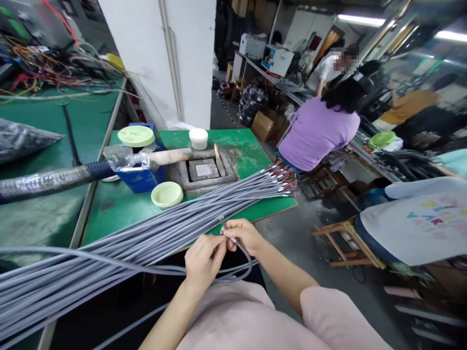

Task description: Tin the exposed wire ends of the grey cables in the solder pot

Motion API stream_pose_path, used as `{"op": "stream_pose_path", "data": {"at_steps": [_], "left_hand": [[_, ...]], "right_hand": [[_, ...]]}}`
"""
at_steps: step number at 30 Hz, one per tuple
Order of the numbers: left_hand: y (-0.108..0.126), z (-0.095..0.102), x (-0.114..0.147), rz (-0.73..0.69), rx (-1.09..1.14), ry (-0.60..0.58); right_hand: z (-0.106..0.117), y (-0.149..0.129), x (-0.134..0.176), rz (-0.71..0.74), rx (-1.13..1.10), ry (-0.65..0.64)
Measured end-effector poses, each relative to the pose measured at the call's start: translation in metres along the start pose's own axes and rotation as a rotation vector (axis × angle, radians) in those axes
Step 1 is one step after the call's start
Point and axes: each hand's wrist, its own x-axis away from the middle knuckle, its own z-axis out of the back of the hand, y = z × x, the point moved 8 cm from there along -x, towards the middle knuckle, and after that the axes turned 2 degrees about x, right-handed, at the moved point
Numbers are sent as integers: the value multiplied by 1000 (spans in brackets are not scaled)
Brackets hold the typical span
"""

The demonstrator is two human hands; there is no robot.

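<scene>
- The fingers of the right hand (246, 238) are closed on a grey cable (249, 261) just behind its stripped end, where thin coloured wires (224, 223) stick out past the fingertips.
- The fingers of the left hand (202, 257) are pinched together at the same stripped end, touching or nearly touching the right fingertips; they seem to grip a bluish wire, though it is too small to be sure.
- From the right fingers the held cable bends down in a loop and turns back to the left, below the fingers.
- Just beyond the fingers lies a thick bundle of grey cables (171, 221), running from the near left to the far right; its stripped ends (286, 181) show red and other coloured wires, well to the right of the fingers.
- The bundle lies across a green tabletop (251, 146), whose near edge is close to the fingers.
- Past the bundle, ahead and to the left of the fingers, are a shallow pale green dish (167, 194) and a blue holder (140, 179) with a wrapped hose (69, 177) running through it.
- Farther straight ahead sit a soiled metal frame (188, 185) with a stick (219, 160) leaning in it, and a white tub (198, 140).
- Well off to the right of the fingers, a person in a purple top (317, 127) is beside another work surface, and a wooden stool (343, 243) stands nearer.
</scene>
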Motion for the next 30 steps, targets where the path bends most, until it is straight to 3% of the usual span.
{"op": "stream_pose_path", "data": {"at_steps": [6, 12, 14, 20, 23, 30], "left_hand": [[7, -5, 5, -170, -39, -30], [6, -8, 6, -172, -20, -67], [1, -9, 5, -105, 18, -80], [-25, -15, 7, 276, 314, -63], [-27, -13, 7, 340, 372, -6], [-11, 1, 4, -16, 122, -22]], "right_hand": [[3, 3, 2, -64, 64, -11], [5, 6, 4, -30, 101, 35], [5, 5, 4, 24, 57, 69], [3, -5, 3, 211, -85, 143], [1, -10, 7, 228, -108, 101], [-5, 2, 5, 5, -6, -70]]}}
